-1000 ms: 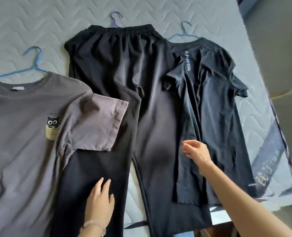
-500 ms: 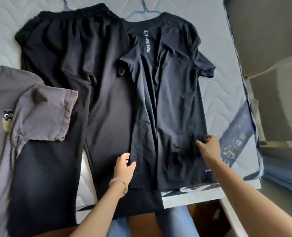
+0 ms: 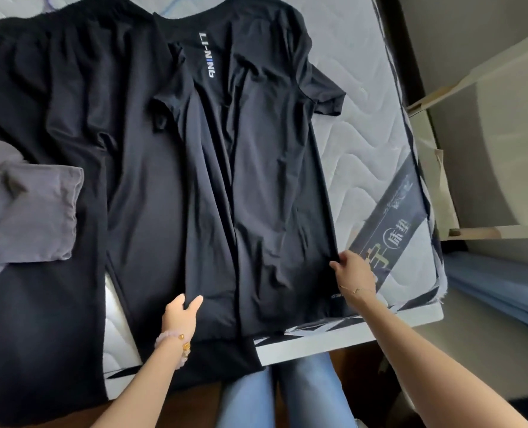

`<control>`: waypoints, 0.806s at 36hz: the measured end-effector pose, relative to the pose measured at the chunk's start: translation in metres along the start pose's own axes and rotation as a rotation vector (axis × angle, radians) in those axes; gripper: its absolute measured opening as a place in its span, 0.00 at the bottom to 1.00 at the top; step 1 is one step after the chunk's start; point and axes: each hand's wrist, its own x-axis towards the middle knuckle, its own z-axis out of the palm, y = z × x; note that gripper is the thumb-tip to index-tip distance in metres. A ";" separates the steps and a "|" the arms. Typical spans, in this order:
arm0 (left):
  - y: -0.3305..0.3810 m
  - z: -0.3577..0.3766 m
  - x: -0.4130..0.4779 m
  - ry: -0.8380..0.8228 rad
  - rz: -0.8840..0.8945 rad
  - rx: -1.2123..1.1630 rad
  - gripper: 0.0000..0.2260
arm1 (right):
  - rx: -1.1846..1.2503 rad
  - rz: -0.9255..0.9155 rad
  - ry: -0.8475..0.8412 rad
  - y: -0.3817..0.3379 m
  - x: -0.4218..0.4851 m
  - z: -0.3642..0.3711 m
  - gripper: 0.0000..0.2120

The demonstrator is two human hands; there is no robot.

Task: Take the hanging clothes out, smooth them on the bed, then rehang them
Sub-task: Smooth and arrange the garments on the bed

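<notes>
Black T-shirt [image 3: 266, 180] lies flat on the bed [image 3: 364, 134], hem at the near mattress edge. Left hand [image 3: 179, 315] pinches its lower left edge; right hand [image 3: 355, 273] has fingers clamped on the right side seam. Bare mattress lies right of the shirt. Black trousers [image 3: 71, 118] lie under its left side; grey T-shirt [image 3: 25, 211] overlaps those further left.

Single view: head-worn wide-angle camera, standing at the near edge of the bed [image 3: 358, 125], facing forward and steeply down. Close range: both arms enter from the bottom, with the left hand [image 3: 179, 313] and right hand [image 3: 354, 273] low in frame at the black T-shirt [image 3: 266, 180]. Straight lines bend at the right edge.
</notes>
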 end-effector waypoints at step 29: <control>-0.014 0.025 -0.011 -0.111 0.081 0.200 0.07 | -0.028 0.497 0.327 0.195 0.048 -0.130 0.11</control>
